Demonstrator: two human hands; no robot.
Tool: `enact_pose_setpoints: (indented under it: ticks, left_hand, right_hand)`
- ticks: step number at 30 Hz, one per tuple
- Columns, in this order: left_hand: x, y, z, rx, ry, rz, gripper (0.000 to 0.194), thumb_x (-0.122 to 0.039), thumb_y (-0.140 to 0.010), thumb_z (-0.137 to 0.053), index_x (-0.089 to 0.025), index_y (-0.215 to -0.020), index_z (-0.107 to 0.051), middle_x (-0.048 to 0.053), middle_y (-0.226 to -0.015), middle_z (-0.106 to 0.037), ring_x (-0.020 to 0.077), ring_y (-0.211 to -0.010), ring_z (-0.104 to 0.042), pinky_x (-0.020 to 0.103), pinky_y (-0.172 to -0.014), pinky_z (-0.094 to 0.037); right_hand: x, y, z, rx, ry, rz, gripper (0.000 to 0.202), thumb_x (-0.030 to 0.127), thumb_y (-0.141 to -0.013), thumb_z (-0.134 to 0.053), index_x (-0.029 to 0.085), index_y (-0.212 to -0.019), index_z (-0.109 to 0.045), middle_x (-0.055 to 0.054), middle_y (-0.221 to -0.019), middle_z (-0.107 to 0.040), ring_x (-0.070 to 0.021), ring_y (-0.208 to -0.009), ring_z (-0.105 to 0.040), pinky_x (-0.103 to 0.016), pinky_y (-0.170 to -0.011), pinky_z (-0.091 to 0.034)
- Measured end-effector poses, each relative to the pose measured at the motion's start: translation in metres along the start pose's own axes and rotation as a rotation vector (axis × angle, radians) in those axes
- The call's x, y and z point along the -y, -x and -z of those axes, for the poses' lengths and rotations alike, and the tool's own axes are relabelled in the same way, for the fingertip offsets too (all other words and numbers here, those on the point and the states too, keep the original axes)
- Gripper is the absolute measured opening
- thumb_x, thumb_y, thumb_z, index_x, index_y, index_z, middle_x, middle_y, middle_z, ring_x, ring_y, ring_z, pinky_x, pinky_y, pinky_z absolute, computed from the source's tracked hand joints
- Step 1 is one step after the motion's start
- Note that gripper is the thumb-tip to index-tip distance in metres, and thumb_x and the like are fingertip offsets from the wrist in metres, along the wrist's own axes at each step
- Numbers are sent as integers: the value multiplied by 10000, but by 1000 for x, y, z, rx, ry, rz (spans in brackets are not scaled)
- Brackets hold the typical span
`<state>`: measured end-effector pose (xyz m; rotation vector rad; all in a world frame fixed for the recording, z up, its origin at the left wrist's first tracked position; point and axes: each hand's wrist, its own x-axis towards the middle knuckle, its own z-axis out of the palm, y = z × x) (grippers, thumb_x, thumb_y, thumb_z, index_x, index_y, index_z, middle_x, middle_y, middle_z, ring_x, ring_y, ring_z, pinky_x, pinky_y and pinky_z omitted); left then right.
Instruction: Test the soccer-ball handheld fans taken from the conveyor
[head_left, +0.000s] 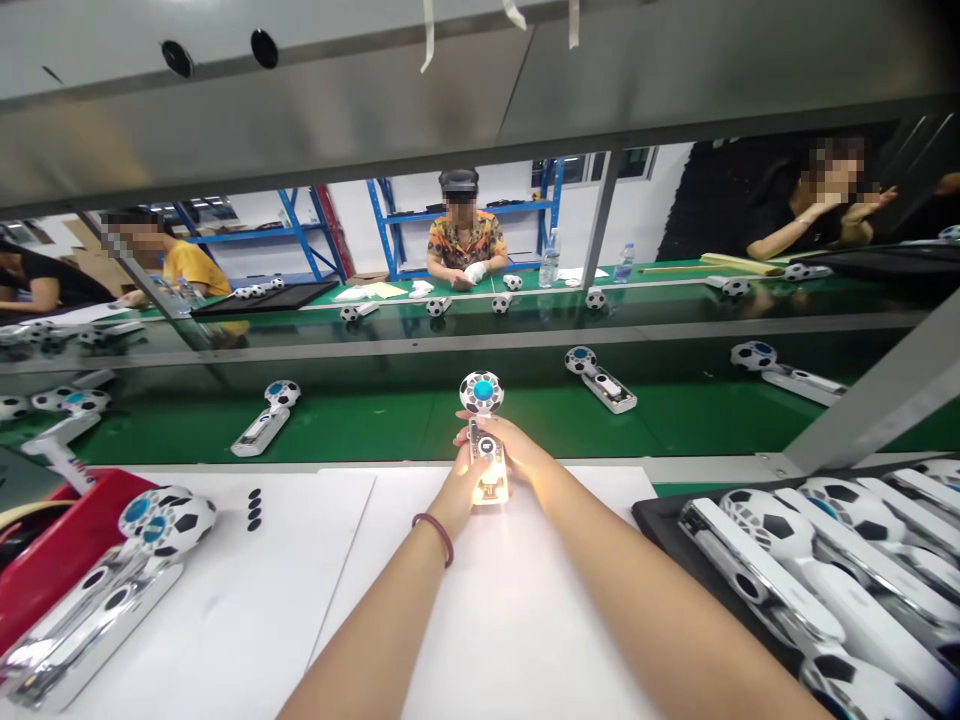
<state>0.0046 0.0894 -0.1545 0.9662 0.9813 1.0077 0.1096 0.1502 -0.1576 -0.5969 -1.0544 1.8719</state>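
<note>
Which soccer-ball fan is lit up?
The fan held in both hands, left hand and right hand. Its handle glows orange; those lying on the green belt stay dark.

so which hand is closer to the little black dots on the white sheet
Left. The left hand grips the football fan on the side facing the black dots, which lie further left. The right hand holds the fan's far side.

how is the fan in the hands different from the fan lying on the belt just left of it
The held fan is gripped by both the left hand and right hand, head pointing away; the belt fan lies untouched, slanted. The held fan's handle glows; the belt fan's handle is unlit. Both have football-patterned heads with blue centres.
</note>
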Motion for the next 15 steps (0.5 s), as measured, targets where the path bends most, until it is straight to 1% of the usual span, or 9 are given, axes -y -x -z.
enact_pose_setpoints:
  ticks: [2,5,7,11,15]
  left_hand:
    - [1,-1,2,22,-4,-12,511,-375,-803,-540,-273,-1256,-325,28,-863,-594,176,-598,-627,324,-560,-512]
    - [5,-4,4,61,16,-44,497,-341,-805,-534,-234,-1241,-320,32,-834,-607,176,-595,-628,329,-591,-515]
    - [7,-5,6,79,25,-41,490,-341,-806,-532,-221,-1230,-319,40,-840,-615,180,-607,-633,336,-608,-517]
    - [7,-5,6,86,47,-35,484,-331,-799,-538,-220,-1217,-321,43,-849,-621,184,-631,-640,331,-613,-515]
    - [4,-3,7,112,46,-14,518,-295,-775,-567,-237,-1218,-304,43,-877,-622,198,-636,-645,326,-580,-508]
  right_hand:
    - [0,0,2,2,2,-7,331,367,-701,-641,163,-962,-623,-45,-757,-675,-171,-712,-633,-284,-679,-495]
    - [0,-1,4,-15,13,-22,296,381,-695,-646,164,-896,-636,-46,-747,-675,-166,-679,-632,-277,-653,-497]
    - [0,-1,4,-20,16,-26,279,380,-693,-645,163,-868,-639,-45,-742,-675,-162,-666,-632,-274,-647,-498]
    - [-1,-2,4,-17,10,-18,280,392,-686,-646,165,-851,-639,-38,-731,-673,-148,-652,-627,-243,-605,-490]
    - [-1,-3,3,-8,4,-10,293,415,-680,-648,170,-841,-643,-19,-695,-660,-136,-623,-612,-241,-590,-492]
